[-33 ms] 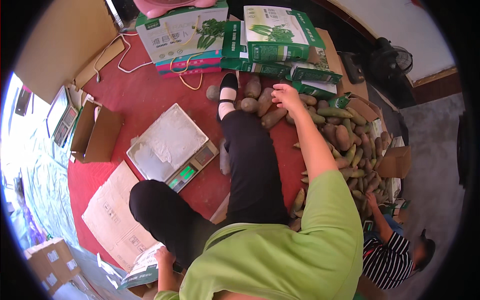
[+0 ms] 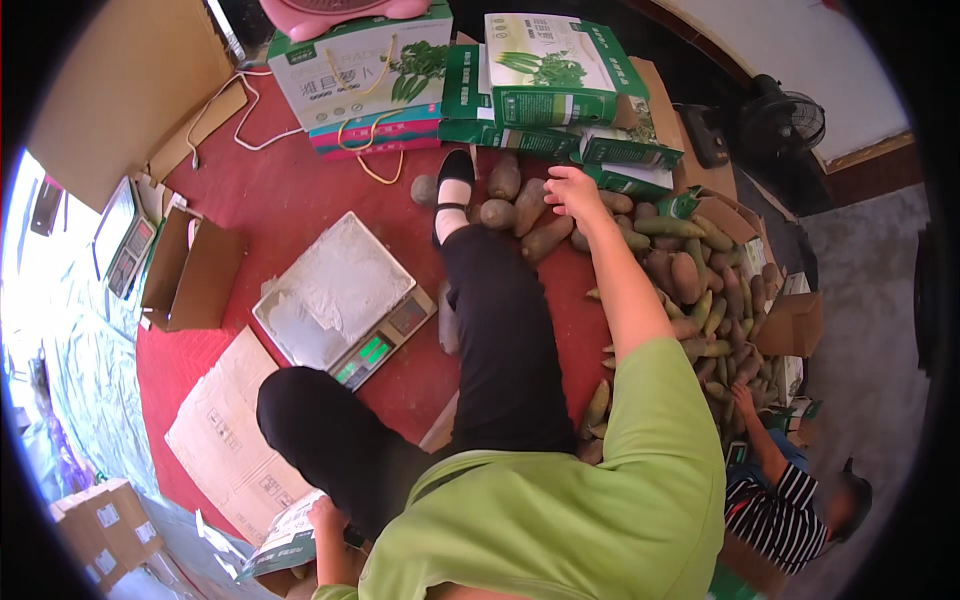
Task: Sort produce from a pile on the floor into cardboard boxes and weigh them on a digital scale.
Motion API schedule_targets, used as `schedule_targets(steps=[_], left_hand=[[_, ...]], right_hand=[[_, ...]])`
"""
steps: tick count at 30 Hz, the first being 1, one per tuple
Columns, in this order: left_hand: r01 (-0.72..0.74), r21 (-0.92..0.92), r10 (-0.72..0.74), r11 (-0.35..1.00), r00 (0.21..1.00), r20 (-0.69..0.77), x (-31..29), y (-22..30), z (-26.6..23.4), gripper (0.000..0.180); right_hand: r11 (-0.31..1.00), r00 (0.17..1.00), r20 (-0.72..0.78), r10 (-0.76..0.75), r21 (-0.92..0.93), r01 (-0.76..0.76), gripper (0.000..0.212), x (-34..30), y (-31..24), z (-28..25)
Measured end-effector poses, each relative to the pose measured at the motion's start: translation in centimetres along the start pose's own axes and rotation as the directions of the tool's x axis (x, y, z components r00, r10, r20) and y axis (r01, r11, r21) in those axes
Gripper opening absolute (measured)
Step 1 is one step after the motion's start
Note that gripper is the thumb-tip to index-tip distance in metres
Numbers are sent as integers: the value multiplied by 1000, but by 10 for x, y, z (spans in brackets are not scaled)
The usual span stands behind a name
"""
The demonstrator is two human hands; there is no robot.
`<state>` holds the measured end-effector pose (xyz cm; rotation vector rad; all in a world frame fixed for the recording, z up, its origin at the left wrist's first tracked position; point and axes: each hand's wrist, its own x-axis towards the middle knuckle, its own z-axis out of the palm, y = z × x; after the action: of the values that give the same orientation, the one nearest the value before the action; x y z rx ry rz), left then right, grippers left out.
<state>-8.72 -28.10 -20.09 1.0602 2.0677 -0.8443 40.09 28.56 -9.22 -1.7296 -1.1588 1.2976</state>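
Note:
At the lower left my left hand [image 2: 326, 517] is closed on the edge of a white and green carton [image 2: 285, 538]; part of the carton is hidden by my arm. My right hand [image 2: 573, 190] reaches forward with its fingers loosely spread and nothing held in them. Just beside it lie large soil-covered radishes [image 2: 530, 207], and under my right forearm a heap of brown and green radishes [image 2: 685, 275] spreads to the right. A scale [image 2: 335, 290] with a white, dusty tray and a lit green display stands left of my outstretched leg.
Printed green and white boxes [image 2: 550, 65] are stacked at the far side. An open brown box [image 2: 195, 268] and flat cardboard [image 2: 235, 430] lie left on the red floor. A black fan [image 2: 785, 118] stands far right. A person in a striped shirt [image 2: 770, 520] reaches into the heap.
The view has shifted very slightly. My left hand and the carton edge have moved a little; my right hand stays in the same place.

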Motion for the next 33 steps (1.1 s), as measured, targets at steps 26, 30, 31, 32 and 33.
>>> schedule_targets(steps=[26, 30, 31, 32, 33], left_hand=[[-345, -622, -265, 703, 685, -679, -2, 21, -206, 18], [-422, -616, -273, 665, 630, -727, -3, 19, -215, 17], [-423, -621, -285, 660, 624, -728, -6, 22, -219, 17], [-429, -617, -285, 659, 617, -734, -10, 27, -224, 16], [-438, -612, -282, 659, 610, -741, -13, 29, -228, 16]], right_hand=[[584, 995, -40, 90, 812, -20, 27, 171, -2, -61], [503, 988, -147, -40, 852, 147, 18, 145, -25, -45], [521, 962, -250, -106, 810, 268, 18, 130, -35, -41], [541, 942, -289, -169, 772, 334, 17, 109, -50, -39], [580, 925, -318, -210, 721, 380, 17, 88, -66, -41]])
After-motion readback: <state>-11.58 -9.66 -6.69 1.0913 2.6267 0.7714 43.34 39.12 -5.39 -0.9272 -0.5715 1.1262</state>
